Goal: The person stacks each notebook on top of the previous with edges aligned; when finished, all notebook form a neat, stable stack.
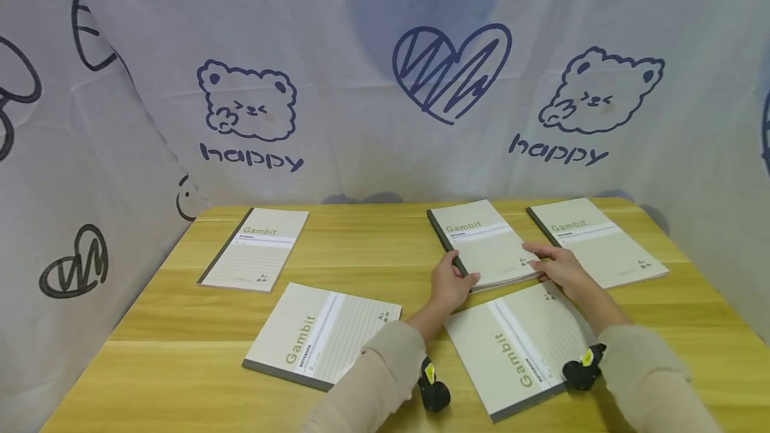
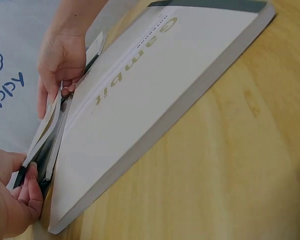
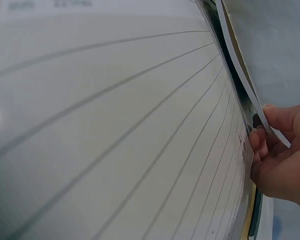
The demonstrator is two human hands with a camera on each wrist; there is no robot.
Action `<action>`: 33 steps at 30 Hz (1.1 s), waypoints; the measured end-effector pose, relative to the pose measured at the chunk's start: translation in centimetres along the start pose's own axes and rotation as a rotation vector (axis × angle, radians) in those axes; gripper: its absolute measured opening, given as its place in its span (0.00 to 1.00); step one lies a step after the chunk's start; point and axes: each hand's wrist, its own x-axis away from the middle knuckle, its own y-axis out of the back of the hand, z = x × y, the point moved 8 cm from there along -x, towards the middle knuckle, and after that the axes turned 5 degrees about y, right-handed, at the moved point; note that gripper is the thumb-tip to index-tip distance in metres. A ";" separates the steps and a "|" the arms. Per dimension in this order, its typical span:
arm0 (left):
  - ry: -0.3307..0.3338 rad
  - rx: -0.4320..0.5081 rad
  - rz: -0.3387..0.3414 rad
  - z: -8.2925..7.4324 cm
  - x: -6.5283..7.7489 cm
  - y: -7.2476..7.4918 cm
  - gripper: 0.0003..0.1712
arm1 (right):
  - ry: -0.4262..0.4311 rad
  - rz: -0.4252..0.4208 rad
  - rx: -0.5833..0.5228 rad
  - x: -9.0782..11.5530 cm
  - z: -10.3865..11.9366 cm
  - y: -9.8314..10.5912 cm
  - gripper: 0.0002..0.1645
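A cream Gambit notebook [image 1: 481, 239] with a dark spine is gripped at its near corners by both hands. My left hand [image 1: 448, 286] pinches the spine-side corner, and my right hand [image 1: 562, 267] pinches the opposite one. In the left wrist view, the held notebook [image 2: 46, 131] bends slightly and is raised above another notebook's edge [image 2: 55, 152] beneath it. Thumb above and fingers below, the right hand [image 3: 287, 155] holds the thin edge in the right wrist view. Just below the hands lies another Gambit notebook [image 1: 481, 339], partly overlapped by the right forearm.
More matching notebooks lie on the wooden table [image 1: 180, 366]: one at back right [image 1: 601, 246], one at back left [image 1: 259, 249], and one at front left [image 1: 325, 329], partly behind the left sleeve. A printed white curtain [image 1: 361, 139] hangs behind the table.
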 end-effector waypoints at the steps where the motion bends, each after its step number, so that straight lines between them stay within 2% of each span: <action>1: -0.004 -0.011 0.000 0.0 0.0 0.0 0.34 | -0.003 -0.004 0.007 0.0 -0.1 0.0 0.31; 8: -0.021 -0.074 0.022 -0.4 0.1 -0.1 0.36 | -0.002 -0.021 0.064 -0.2 -0.4 0.0 0.30; 14: -0.053 -0.220 0.011 -0.7 0.1 -0.2 0.35 | -0.011 -0.034 0.085 -0.1 -0.4 -0.1 0.30; 17: -0.044 -0.271 0.028 -0.7 0.1 -0.3 0.35 | -0.012 -0.044 0.094 -0.1 -0.4 -0.1 0.29; 22: -0.036 -0.317 0.044 -0.6 0.2 -0.4 0.35 | -0.015 -0.052 0.096 -0.1 -0.3 -0.1 0.29; 27: -0.069 -0.362 0.046 -0.6 0.2 -0.3 0.35 | -0.022 -0.052 0.104 -0.2 -0.5 0.0 0.29; 29: -0.087 -0.374 0.055 -0.7 0.2 -0.3 0.34 | -0.008 -0.053 0.123 -0.3 -0.5 0.1 0.28; 33: -0.123 -0.399 0.079 -0.8 0.2 -0.3 0.33 | 0.076 -0.058 0.194 -0.5 -0.2 0.2 0.27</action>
